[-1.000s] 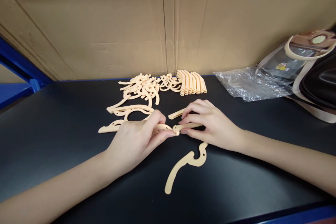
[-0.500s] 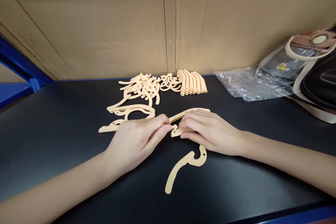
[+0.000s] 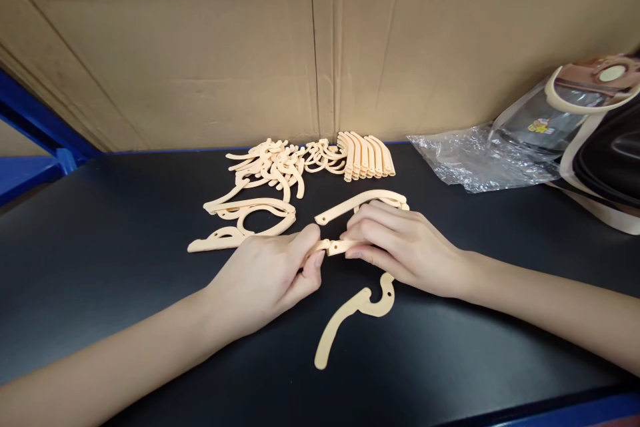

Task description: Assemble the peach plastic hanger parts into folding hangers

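My left hand point(image 3: 267, 270) pinches a small beige plastic hanger piece point(image 3: 324, 244) between thumb and fingers; most of it is hidden. Opposite it, my right hand point(image 3: 405, 243) is closed on a beige hanger arm point(image 3: 337, 249) with a small hole near its end. The two pieces meet between my fingertips; whether they are joined I cannot tell. Just beyond my right fingers lies a longer curved hanger arm point(image 3: 357, 201), partly covered by them. Closer to me, a flat curved piece with a hooked end point(image 3: 327, 333) rests on the black tabletop point(image 3: 240, 373).
Left of centre lie several hanger parts put together point(image 3: 250, 205). Behind them are a pile of loose curved pieces point(image 3: 273, 163), some rings point(image 3: 323, 157) and a row of stacked arms point(image 3: 367, 157). Clear plastic bag point(image 3: 460, 160), bottle point(image 3: 555, 120) and black bag point(image 3: 613, 153) sit right, cardboard point(image 3: 200, 47) behind.
Both hands have brought their pieces end to end, the left thumb shifting down. The curved arm beyond my right hand has swung slightly and shows more of its near end.
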Action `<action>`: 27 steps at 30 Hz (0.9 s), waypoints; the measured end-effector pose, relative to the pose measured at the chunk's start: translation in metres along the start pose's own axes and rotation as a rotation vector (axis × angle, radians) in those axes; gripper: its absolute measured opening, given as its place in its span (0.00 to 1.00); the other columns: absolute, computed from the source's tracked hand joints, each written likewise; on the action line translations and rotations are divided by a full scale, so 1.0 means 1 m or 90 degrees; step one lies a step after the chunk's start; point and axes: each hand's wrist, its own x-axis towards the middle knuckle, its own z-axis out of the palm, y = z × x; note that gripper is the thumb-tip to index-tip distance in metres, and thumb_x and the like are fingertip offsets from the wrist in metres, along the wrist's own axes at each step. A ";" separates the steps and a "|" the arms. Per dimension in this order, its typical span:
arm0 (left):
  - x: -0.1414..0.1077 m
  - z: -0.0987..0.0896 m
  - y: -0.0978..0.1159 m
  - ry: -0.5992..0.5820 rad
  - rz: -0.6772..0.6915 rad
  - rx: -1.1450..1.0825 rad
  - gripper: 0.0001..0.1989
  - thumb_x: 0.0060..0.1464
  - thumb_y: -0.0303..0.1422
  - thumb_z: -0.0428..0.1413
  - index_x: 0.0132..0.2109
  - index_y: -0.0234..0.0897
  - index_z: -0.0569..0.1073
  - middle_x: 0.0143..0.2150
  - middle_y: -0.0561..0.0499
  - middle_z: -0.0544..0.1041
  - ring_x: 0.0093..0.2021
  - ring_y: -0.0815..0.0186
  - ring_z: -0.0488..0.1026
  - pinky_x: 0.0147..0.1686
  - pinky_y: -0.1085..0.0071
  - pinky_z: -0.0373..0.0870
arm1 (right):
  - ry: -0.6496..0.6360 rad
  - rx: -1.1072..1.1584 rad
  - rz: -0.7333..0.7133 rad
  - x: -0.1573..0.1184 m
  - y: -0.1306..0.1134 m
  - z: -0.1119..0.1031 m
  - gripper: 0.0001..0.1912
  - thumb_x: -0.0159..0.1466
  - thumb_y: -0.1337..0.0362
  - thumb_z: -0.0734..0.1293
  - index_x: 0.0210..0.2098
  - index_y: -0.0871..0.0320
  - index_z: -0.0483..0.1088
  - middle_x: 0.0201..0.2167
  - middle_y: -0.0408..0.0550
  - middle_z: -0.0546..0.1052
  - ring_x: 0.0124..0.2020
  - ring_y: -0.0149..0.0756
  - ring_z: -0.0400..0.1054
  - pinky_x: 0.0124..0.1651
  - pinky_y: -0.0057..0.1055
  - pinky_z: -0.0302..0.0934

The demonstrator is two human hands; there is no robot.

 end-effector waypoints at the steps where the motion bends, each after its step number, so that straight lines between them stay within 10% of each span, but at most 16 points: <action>1: 0.000 -0.001 0.001 -0.003 0.005 0.008 0.12 0.66 0.30 0.40 0.31 0.41 0.54 0.20 0.62 0.57 0.15 0.73 0.55 0.18 0.76 0.49 | 0.003 -0.006 -0.007 0.000 0.000 0.000 0.12 0.71 0.64 0.60 0.36 0.63 0.71 0.34 0.51 0.75 0.36 0.35 0.68 0.36 0.30 0.64; 7: 0.004 -0.005 0.006 -0.003 0.034 0.087 0.21 0.69 0.47 0.40 0.30 0.41 0.55 0.18 0.62 0.59 0.14 0.73 0.57 0.16 0.76 0.50 | 0.008 -0.021 -0.045 -0.001 0.000 0.000 0.13 0.71 0.64 0.60 0.35 0.63 0.71 0.33 0.50 0.75 0.33 0.33 0.66 0.35 0.29 0.62; 27: 0.003 -0.007 0.011 -0.027 0.103 0.254 0.25 0.71 0.41 0.35 0.31 0.34 0.66 0.18 0.54 0.69 0.14 0.67 0.67 0.14 0.71 0.53 | 0.033 0.001 -0.079 0.000 -0.003 0.001 0.11 0.71 0.65 0.60 0.36 0.63 0.70 0.32 0.51 0.75 0.35 0.35 0.67 0.37 0.30 0.64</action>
